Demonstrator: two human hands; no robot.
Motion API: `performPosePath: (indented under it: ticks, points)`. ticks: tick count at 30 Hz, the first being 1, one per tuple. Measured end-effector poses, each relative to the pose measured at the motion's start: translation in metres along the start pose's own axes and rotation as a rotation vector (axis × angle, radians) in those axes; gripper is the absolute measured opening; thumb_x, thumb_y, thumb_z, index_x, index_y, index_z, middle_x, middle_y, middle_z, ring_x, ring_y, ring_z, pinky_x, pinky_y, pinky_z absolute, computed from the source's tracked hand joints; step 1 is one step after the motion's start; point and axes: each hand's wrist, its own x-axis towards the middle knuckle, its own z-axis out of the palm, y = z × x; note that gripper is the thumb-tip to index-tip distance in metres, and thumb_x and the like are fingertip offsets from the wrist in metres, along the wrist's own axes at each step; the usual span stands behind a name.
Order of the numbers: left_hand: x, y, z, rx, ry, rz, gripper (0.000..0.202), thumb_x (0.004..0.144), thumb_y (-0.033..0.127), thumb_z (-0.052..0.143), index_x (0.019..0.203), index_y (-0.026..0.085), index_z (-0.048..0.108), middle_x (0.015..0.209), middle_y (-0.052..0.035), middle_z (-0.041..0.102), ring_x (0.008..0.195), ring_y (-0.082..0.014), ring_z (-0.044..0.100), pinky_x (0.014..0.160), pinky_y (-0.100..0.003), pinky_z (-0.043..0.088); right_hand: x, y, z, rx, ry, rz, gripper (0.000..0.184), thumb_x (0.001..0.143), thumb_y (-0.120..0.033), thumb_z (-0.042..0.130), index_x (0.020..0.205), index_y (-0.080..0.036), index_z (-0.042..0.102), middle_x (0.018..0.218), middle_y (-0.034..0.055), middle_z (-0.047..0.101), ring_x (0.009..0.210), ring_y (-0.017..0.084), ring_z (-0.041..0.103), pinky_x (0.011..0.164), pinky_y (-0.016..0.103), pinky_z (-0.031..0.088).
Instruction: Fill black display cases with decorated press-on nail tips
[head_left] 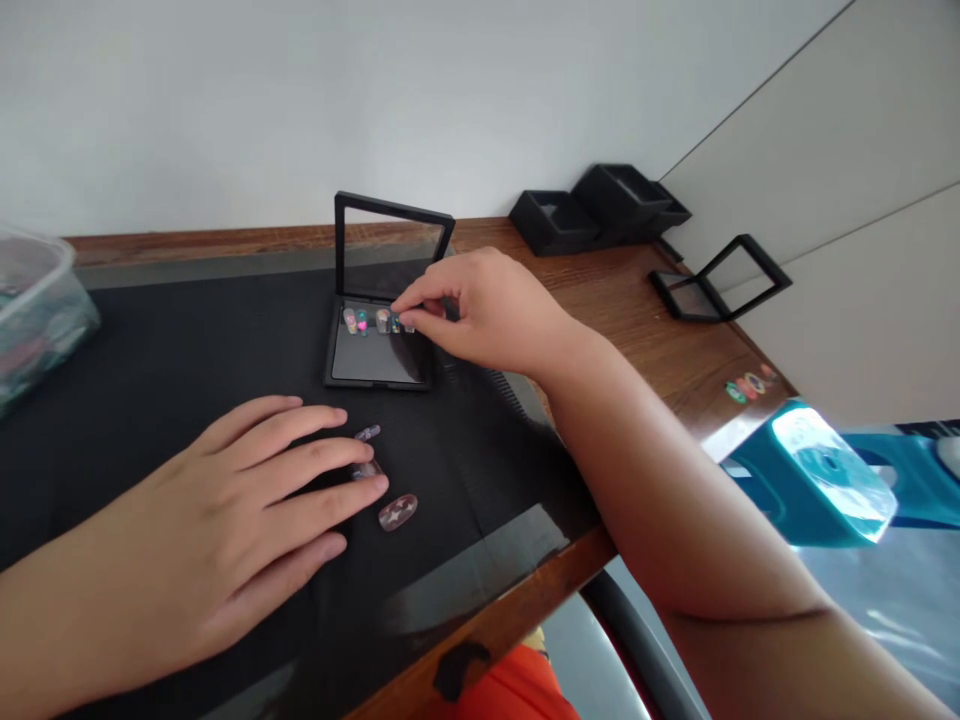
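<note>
My left hand [270, 490] lies flat on the black mat, fingers stretched out over some loose press-on nails. One pinkish press-on nail with white star shapes [397, 512] lies just beyond its fingertips, and a small slim nail [367, 433] shows beside the index finger. My right hand [472, 305] is pinched over an opened black display case [379, 382], its fingertips at the row of decorated press-on nails [363, 322] on the grey pad. The thumb and fingers are at the right-hand nails; which nail they grip, if any, is hidden. The case's framed lid [339, 245] stands upright behind.
A clear plastic tub [45, 320] stands at the left. Black trays [559, 222] sit against the wall, with a second opened black case [690, 298] farther right. Several colourful small pieces [750, 386] lie near the table's right edge, above a blue plastic stool [810, 480].
</note>
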Motion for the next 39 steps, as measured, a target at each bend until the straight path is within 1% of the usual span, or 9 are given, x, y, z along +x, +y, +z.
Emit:
performPosePath:
  ticks: [5, 10, 13, 17, 23, 28, 32, 36, 39]
  points:
    - [-0.001, -0.005, 0.001, 0.017, -0.008, -0.006, 0.042, 0.108, 0.024, 0.06, 0.148, 0.025, 0.07, 0.151, 0.0029, 0.074, 0.145, -0.0247, 0.054, 0.138, -0.041, 0.017, -0.001, -0.001, -0.001, -0.01, 0.011, -0.008, 0.022, 0.097, -0.02, 0.073, 0.11, -0.021, 0.091, 0.091, 0.0026, 0.083, 0.08, 0.016, 0.069, 0.078, 0.032, 0.046]
    - [0.001, 0.0, 0.002, -0.044, 0.03, -0.089, 0.032, 0.109, 0.02, 0.059, 0.136, 0.025, 0.075, 0.148, 0.0043, 0.076, 0.148, -0.0235, 0.052, 0.14, -0.042, 0.017, -0.003, -0.001, -0.002, 0.021, 0.049, -0.033, 0.026, 0.099, -0.018, 0.07, 0.117, -0.019, 0.089, 0.103, 0.0045, 0.086, 0.09, 0.018, 0.074, 0.082, 0.031, 0.048]
    - [0.003, 0.004, 0.003, -0.087, 0.043, -0.131, 0.03, 0.111, 0.02, 0.058, 0.135, 0.027, 0.075, 0.14, 0.0074, 0.08, 0.145, -0.022, 0.055, 0.14, -0.041, 0.019, -0.002, -0.003, -0.002, -0.005, 0.023, -0.018, 0.023, 0.098, -0.017, 0.073, 0.111, -0.02, 0.091, 0.097, 0.0036, 0.085, 0.081, 0.016, 0.07, 0.077, 0.031, 0.045]
    - [0.003, 0.009, 0.003, -0.131, 0.105, -0.197, 0.027, 0.112, 0.023, 0.057, 0.129, 0.029, 0.077, 0.134, 0.0106, 0.083, 0.135, -0.0194, 0.062, 0.14, -0.039, 0.023, -0.001, -0.005, -0.002, -0.017, -0.024, 0.015, 0.015, 0.096, -0.023, 0.08, 0.102, -0.021, 0.093, 0.086, 0.0021, 0.082, 0.074, 0.015, 0.066, 0.073, 0.031, 0.041]
    - [0.002, 0.007, -0.001, -0.074, 0.14, -0.171, 0.028, 0.111, 0.021, 0.059, 0.13, 0.026, 0.079, 0.13, 0.0064, 0.085, 0.13, -0.0194, 0.067, 0.136, -0.04, 0.031, 0.002, -0.005, 0.0, -0.019, -0.065, 0.025, 0.014, 0.096, -0.022, 0.08, 0.103, -0.022, 0.093, 0.086, 0.002, 0.082, 0.076, 0.014, 0.067, 0.076, 0.03, 0.043]
    - [0.002, -0.001, -0.003, 0.036, 0.096, -0.078, 0.034, 0.108, 0.021, 0.063, 0.139, 0.021, 0.074, 0.136, 0.0008, 0.082, 0.13, -0.023, 0.068, 0.129, -0.045, 0.039, -0.003, -0.011, -0.005, -0.049, -0.104, 0.015, 0.017, 0.096, -0.02, 0.079, 0.106, -0.024, 0.093, 0.092, 0.0028, 0.085, 0.082, 0.017, 0.071, 0.08, 0.032, 0.047]
    - [0.002, -0.003, -0.002, 0.027, 0.112, -0.117, 0.033, 0.109, 0.023, 0.061, 0.139, 0.021, 0.074, 0.136, -0.0013, 0.082, 0.13, -0.024, 0.069, 0.126, -0.047, 0.043, -0.007, -0.016, -0.009, -0.064, -0.166, -0.004, 0.024, 0.097, -0.016, 0.075, 0.111, -0.026, 0.093, 0.103, 0.0028, 0.089, 0.089, 0.02, 0.076, 0.078, 0.033, 0.048]
    - [0.002, -0.004, -0.003, 0.022, 0.118, -0.12, 0.035, 0.108, 0.021, 0.062, 0.14, 0.021, 0.074, 0.135, -0.0007, 0.082, 0.129, -0.0238, 0.069, 0.126, -0.046, 0.043, -0.007, -0.014, -0.01, -0.02, -0.159, 0.0, 0.022, 0.097, -0.018, 0.075, 0.11, -0.023, 0.093, 0.098, 0.0034, 0.089, 0.084, 0.018, 0.074, 0.076, 0.031, 0.047]
    - [0.003, -0.007, -0.006, 0.036, 0.105, -0.106, 0.038, 0.106, 0.02, 0.064, 0.143, 0.021, 0.071, 0.135, 0.0, 0.082, 0.129, -0.0239, 0.068, 0.126, -0.046, 0.042, -0.006, -0.009, -0.01, 0.028, -0.102, -0.028, 0.021, 0.098, -0.019, 0.075, 0.108, -0.022, 0.092, 0.093, 0.0036, 0.086, 0.079, 0.015, 0.071, 0.075, 0.03, 0.045]
